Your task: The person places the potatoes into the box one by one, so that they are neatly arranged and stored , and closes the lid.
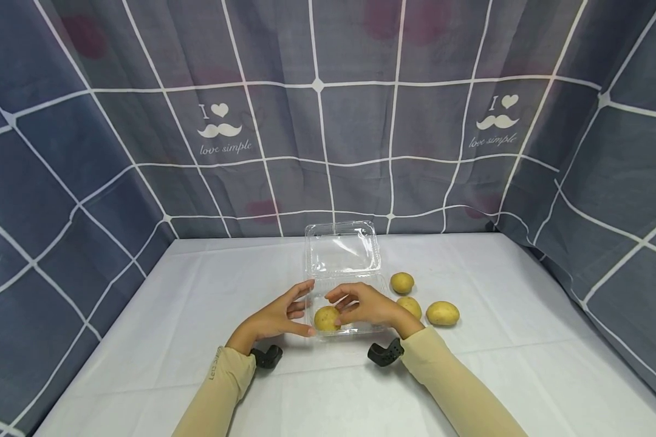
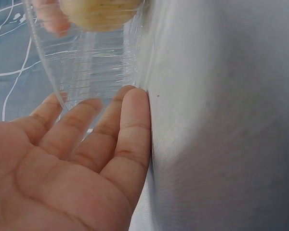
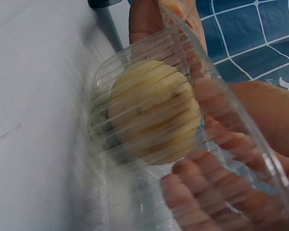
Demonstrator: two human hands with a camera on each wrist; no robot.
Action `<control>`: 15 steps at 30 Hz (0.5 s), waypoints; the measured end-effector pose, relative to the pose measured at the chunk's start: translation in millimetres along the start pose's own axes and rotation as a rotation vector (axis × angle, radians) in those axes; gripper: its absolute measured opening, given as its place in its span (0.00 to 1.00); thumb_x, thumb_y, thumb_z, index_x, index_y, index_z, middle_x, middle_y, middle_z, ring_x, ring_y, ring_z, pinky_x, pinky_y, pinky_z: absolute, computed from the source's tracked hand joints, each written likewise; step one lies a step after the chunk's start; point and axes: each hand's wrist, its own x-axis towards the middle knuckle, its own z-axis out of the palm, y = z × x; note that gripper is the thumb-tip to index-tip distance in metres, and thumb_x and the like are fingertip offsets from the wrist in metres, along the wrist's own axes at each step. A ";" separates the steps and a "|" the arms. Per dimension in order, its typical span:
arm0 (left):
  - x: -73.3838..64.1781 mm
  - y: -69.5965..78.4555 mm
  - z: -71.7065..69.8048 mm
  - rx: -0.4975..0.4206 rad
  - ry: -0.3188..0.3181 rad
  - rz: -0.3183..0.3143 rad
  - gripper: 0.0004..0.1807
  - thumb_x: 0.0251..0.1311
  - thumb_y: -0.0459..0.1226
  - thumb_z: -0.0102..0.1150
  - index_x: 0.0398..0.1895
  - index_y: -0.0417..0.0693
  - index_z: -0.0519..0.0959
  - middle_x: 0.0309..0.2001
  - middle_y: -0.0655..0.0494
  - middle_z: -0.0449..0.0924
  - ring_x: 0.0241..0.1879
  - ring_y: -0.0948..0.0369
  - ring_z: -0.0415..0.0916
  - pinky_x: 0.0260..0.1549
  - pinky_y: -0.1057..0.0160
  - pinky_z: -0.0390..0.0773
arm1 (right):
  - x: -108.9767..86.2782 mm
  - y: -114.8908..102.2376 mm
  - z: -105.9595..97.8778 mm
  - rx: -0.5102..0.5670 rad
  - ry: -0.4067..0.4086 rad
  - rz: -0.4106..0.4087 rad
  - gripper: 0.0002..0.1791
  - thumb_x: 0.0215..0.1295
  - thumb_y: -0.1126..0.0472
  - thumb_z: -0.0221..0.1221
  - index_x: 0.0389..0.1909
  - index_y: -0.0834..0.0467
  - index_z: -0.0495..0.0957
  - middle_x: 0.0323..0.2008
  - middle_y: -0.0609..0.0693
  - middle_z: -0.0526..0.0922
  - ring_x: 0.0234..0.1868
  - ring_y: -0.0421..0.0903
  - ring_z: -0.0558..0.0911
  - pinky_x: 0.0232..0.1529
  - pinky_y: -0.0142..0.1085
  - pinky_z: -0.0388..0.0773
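Note:
A clear plastic clamshell box point(image 1: 361, 331) lies with its lid point(image 1: 343, 249) raised at the back. One yellow potato point(image 1: 326, 318) sits in the front left of its base. Beside the box's left wall is my left hand point(image 1: 276, 317), fingers extended and spread, fingertips right at the plastic in the left wrist view. My right hand point(image 1: 363, 303) reaches over the base from the right, its fingers loosely bent and its thumb overlapping the potato's edge. Through the ribbed wall, the right wrist view shows that potato point(image 3: 154, 113) with the right fingers point(image 3: 207, 183) apart from it.
To the right of the box, a potato point(image 1: 402, 283), a second potato point(image 1: 410, 306) partly behind the right wrist, and a third potato point(image 1: 443, 314) rest on the white tablecloth point(image 1: 503, 364). A grey checked curtain point(image 1: 355, 133) stands behind and along both sides.

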 end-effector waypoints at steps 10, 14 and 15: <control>-1.3 -0.6 0.1 -0.007 -0.002 0.010 0.63 0.61 0.31 0.79 0.88 0.38 0.42 0.88 0.36 0.40 0.82 0.33 0.52 0.79 0.38 0.61 | -4.5 -3.7 -0.6 0.018 0.175 -0.039 0.20 0.68 0.72 0.68 0.59 0.75 0.81 0.57 0.70 0.85 0.51 0.51 0.88 0.57 0.32 0.85; -0.9 -1.1 0.3 -0.007 -0.004 0.014 0.63 0.62 0.31 0.79 0.88 0.37 0.42 0.87 0.35 0.40 0.82 0.33 0.52 0.79 0.38 0.61 | -7.9 -3.8 -1.9 0.012 0.221 -0.058 0.19 0.70 0.71 0.68 0.58 0.75 0.81 0.53 0.67 0.87 0.48 0.42 0.87 0.55 0.31 0.85; -0.9 -1.0 0.3 -0.009 -0.006 0.014 0.62 0.62 0.31 0.79 0.88 0.37 0.42 0.87 0.36 0.40 0.82 0.33 0.52 0.79 0.38 0.61 | -9.1 -3.9 -2.2 0.011 0.230 -0.063 0.18 0.70 0.71 0.68 0.58 0.75 0.81 0.52 0.67 0.87 0.47 0.41 0.87 0.55 0.32 0.85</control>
